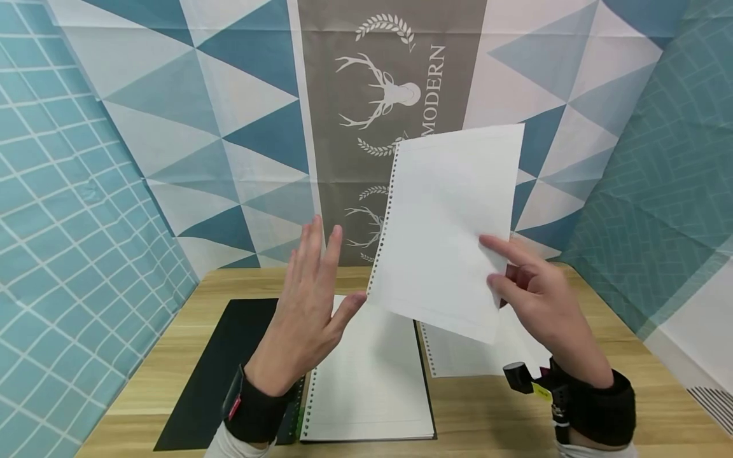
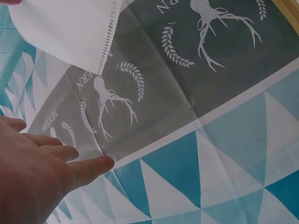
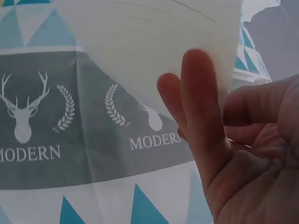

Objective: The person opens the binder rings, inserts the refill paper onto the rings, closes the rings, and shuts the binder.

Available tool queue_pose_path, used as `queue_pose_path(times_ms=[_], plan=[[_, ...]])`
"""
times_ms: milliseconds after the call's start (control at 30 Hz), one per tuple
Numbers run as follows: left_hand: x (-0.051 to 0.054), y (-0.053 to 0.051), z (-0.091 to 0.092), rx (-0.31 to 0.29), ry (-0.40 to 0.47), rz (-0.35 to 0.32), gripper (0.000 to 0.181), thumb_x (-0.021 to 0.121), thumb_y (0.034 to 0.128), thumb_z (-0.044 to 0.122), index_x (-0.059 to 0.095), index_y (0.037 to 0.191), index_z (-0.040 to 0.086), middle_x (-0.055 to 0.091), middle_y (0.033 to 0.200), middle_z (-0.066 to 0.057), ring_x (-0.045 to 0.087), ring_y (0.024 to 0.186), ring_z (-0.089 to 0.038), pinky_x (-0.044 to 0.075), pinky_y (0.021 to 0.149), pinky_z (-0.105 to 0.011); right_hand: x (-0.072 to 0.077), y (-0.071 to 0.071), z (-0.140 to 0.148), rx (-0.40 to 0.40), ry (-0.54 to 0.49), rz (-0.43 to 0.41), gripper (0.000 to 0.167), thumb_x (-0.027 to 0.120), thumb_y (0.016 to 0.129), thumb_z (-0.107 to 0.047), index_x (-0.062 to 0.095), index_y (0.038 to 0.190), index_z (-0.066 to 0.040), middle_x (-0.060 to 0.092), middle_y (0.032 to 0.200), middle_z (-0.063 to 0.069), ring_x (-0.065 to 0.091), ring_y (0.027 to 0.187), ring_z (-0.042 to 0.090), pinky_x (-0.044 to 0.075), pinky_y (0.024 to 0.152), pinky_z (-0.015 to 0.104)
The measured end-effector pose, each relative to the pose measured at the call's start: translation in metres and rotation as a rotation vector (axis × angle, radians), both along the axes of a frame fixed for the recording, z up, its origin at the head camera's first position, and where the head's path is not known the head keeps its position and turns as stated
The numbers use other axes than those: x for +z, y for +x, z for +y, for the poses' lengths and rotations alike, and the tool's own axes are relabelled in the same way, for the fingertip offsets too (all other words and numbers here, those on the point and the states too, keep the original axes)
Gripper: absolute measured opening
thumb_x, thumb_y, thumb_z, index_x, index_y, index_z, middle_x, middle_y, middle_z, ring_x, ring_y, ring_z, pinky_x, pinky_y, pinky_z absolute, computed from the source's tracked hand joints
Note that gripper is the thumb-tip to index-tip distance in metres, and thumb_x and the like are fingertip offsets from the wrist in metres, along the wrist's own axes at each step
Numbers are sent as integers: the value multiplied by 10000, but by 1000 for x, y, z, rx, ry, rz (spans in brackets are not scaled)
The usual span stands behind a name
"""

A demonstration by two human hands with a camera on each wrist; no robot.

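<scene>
Pinching white paper [image 1: 443,222] by its right edge with the right grip [image 1: 541,299], just right of the frame's middle, with the left grip [image 1: 306,305] spread and empty. Might bend or slip, from being held on just one side.

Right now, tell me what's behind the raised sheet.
In the head view, the deer-print cloth and part of a loose page show past the raised sheet; whatever it covers is hidden.

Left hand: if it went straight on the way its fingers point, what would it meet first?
Most likely the patterned backdrop. In the head view the left hand points up toward it, with the raised white sheet off to its right. Depth is hard to judge.
</scene>
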State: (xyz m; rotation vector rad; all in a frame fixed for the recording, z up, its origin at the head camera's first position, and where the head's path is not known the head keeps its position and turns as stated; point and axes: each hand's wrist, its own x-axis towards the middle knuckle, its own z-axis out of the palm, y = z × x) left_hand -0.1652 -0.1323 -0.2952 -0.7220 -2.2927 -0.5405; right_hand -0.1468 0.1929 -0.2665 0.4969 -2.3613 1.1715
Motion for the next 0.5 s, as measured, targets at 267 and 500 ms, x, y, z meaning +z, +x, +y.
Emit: queue_pose_path(times_ms=[267,500], plan=[[0,-2,-3,9,9,-2,842,235,1021,701,22,1657,193,-66,1735,-72,-8,1615,-317,148,1227,-685,3,2,2,154,-7,-79,613,637,975,5,480,1529,-204,544,988,9,580,614,196,562,627,255],[0,-2,-5,12,14,-19,838,279,1025,688,16,1657,204,-69,1735,-66,-9,1615,-314,131,1236,-676,3,1,2,288,-54,-148,602,635,974,10,480,1527,-169,569,1345,-14,597,625,215,577,637,276]])
